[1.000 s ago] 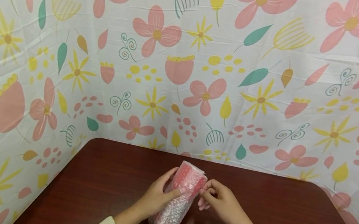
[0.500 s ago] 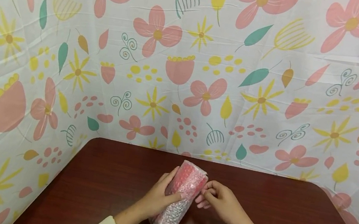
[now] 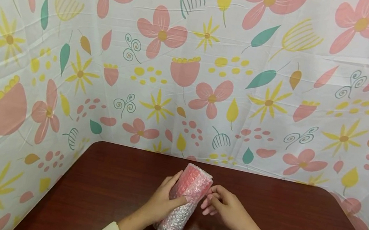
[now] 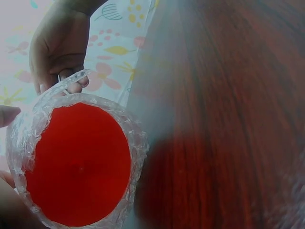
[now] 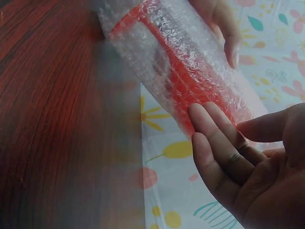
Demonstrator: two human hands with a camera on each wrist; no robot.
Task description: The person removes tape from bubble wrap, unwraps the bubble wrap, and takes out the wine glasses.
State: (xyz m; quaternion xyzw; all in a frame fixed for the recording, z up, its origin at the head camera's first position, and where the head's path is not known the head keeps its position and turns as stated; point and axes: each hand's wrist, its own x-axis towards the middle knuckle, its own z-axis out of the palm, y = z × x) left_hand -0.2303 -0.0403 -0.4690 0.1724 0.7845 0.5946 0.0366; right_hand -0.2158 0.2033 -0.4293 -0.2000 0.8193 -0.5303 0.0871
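A red cylinder (image 4: 81, 167) with a flat round end is rolled in clear bubble wrap (image 3: 179, 212). Through the wrap, a red handle-like bar (image 5: 159, 36) shows along one side in the right wrist view. My left hand (image 3: 163, 202) grips the roll from the left, thumb across its front and fingers behind, mostly hidden. At the upper right side, my right hand (image 3: 225, 205) pinches the edge of the wrap between thumb and index finger; the other fingers lie loosely along it. A loose flap of wrap (image 4: 71, 81) stands off the roll by those fingers in the left wrist view.
A dark reddish-brown wooden table (image 3: 108, 175) lies beneath the hands, with rounded far corners. Behind it and at the left hangs a white cloth (image 3: 186, 103) printed with pink, yellow and green flowers and leaves.
The roll has risen slightly at its lower end and turned a little in my left hand. My right hand has shifted slightly left, staying at the wrap's edge.
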